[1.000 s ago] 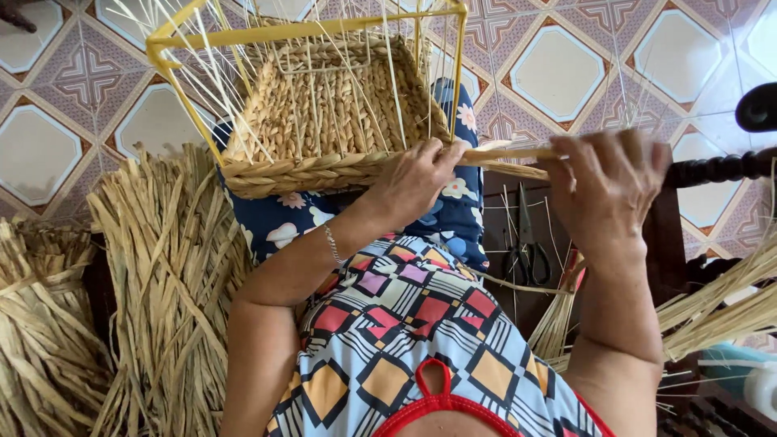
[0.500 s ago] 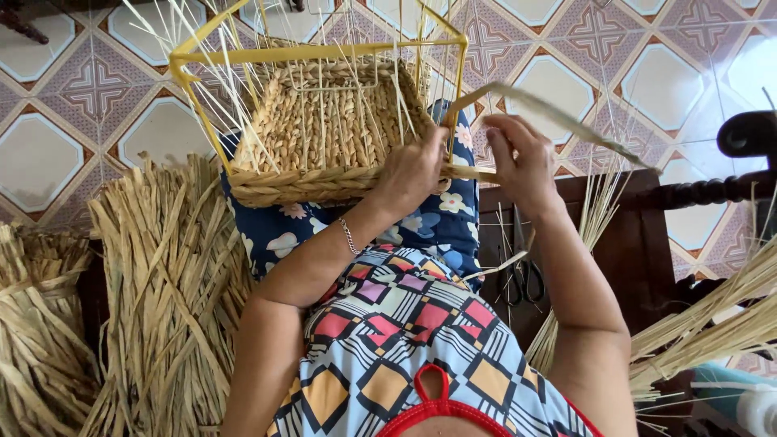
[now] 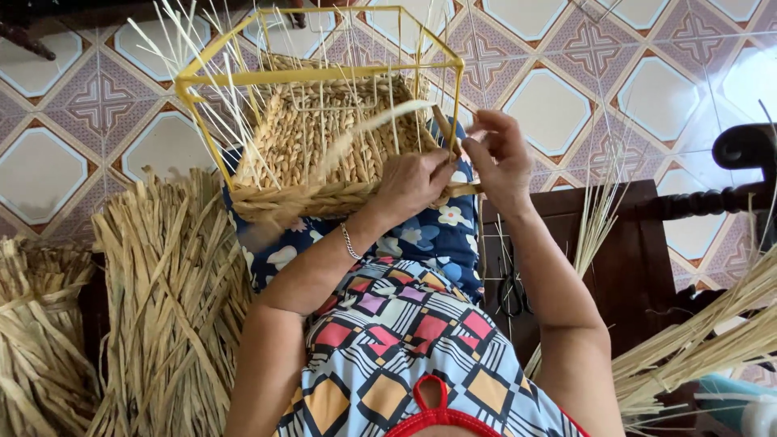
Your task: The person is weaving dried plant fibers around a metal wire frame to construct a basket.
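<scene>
Change: right hand, 1 s ago out to the right drawing a strand, is now back at the basket rim; the strand arcs over the weave.
Left hand: clamped on the rim and strand.
Right hand: fingers pinched on the strand end.
Basket: on the lap, inside a yellow frame.
Surroundings: straw bundles at left.

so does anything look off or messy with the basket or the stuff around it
Nothing looks damaged. The half-woven straw basket on its yellow wire frame sits tilted on the lap, with loose uprights sticking out unevenly. The left hand steadies its rim and the right hand pinches a flat straw strand. Black scissors lie on the dark wooden bench.
</scene>
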